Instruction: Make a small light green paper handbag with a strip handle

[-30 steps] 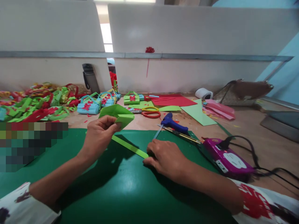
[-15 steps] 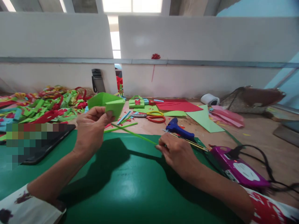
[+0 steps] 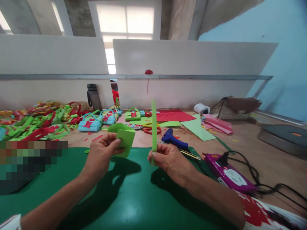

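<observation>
My left hand [image 3: 104, 150] pinches a folded piece of green paper [image 3: 126, 140], its back flap curving up behind the fingers. In my right hand [image 3: 169, 161], a narrow green paper strip [image 3: 153, 127] stands upright between thumb and fingertips; its top end is blurred. The two pieces are apart, both held above the green mat [image 3: 134, 198]. Just beyond my right hand lie a blue glue gun [image 3: 174, 139] and a yellow-and-black cutter [image 3: 190, 155], the cutter partly hidden by the hand. Scissors with yellow and red handles [image 3: 150, 128] show behind the strip.
Small blue paper bags [image 3: 90, 123] and a green one [image 3: 132, 115] stand at the back, beside a heap of paper pieces [image 3: 48, 123]. A dark bottle [image 3: 94, 97] is behind. Red sheets [image 3: 172, 115] lie mid-back; a purple power strip [image 3: 230, 174] with cables sits right.
My right hand has turned the strip from slanting across the mat to upright, its end now away from the left hand. The left hand has lowered with the folded paper. The view has tilted up.
</observation>
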Demonstrator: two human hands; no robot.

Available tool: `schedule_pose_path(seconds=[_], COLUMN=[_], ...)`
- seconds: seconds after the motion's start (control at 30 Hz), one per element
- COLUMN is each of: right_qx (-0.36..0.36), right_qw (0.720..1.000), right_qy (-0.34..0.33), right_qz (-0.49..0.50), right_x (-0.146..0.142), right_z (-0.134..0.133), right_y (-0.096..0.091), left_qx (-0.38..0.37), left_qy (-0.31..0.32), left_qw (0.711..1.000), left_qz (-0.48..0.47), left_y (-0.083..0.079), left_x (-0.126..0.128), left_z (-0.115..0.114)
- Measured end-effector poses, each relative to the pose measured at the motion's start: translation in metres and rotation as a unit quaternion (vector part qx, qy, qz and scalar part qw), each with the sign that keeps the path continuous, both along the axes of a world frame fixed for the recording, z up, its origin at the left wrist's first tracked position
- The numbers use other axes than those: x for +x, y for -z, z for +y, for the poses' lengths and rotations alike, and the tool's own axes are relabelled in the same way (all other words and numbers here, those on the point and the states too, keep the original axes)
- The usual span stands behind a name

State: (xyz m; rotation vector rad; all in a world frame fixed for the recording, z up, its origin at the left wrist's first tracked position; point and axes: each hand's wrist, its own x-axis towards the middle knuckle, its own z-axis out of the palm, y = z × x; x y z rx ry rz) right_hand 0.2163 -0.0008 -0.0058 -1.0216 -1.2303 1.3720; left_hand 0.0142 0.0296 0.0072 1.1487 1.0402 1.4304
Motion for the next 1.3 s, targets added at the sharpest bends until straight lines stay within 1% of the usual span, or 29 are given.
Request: schedule_pose_path(seconds=[0.07, 0.13, 0.3, 0.43, 0.6, 0.7, 0.77, 0.87, 0.97, 1.07, 1.17, 1.3], right_qx=[0.014, 0.038, 0.086, 0.120, 0.180, 0.201, 0.207, 0.205, 0.180, 0.146, 0.136, 0.124], right_qw=[1.000, 0.999, 0.993, 0.986, 0.972, 0.965, 0.963, 0.961, 0.965, 0.974, 0.977, 0.979], right_qy=[0.006, 0.027, 0.076, 0.089, 0.116, 0.129, 0.125, 0.114, 0.081, 0.050, 0.045, 0.030], right_qz=[0.004, -0.002, -0.031, -0.076, -0.095, -0.107, -0.116, -0.147, -0.175, -0.168, -0.160, -0.156], right_x=[0.001, 0.001, 0.000, -0.002, -0.005, -0.004, -0.003, -0.001, 0.000, 0.000, -0.001, -0.003], right_z=[-0.002, -0.005, -0.014, -0.019, -0.021, -0.022, -0.023, -0.023, -0.021, -0.018, -0.017, -0.016], right_y=[-0.002, -0.004, -0.016, -0.022, -0.019, -0.018, -0.019, -0.019, -0.017, -0.013, -0.011, -0.010], left_qx=[-0.003, 0.002, 0.012, 0.029, 0.094, 0.124, 0.130, 0.116, 0.091, 0.059, 0.035, 0.055], left_qy=[0.024, 0.039, 0.075, 0.073, 0.069, 0.062, 0.061, 0.053, 0.039, 0.033, 0.046, 0.072], left_qw=[0.999, 0.997, 0.995, 0.994, 0.984, 0.978, 0.974, 0.976, 0.981, 0.980, 0.976, 0.969], left_qz=[0.044, 0.068, 0.070, 0.082, 0.136, 0.157, 0.175, 0.179, 0.170, 0.185, 0.211, 0.232], left_y=[0.003, 0.005, 0.007, 0.008, 0.009, 0.011, 0.011, 0.008, 0.004, 0.001, 0.000, 0.000], left_x=[0.007, 0.013, 0.020, 0.020, 0.020, 0.021, 0.021, 0.019, 0.018, 0.018, 0.021, 0.025], left_z=[-0.007, -0.014, -0.025, -0.030, -0.034, -0.036, -0.037, -0.037, -0.035, -0.034, -0.036, -0.040])
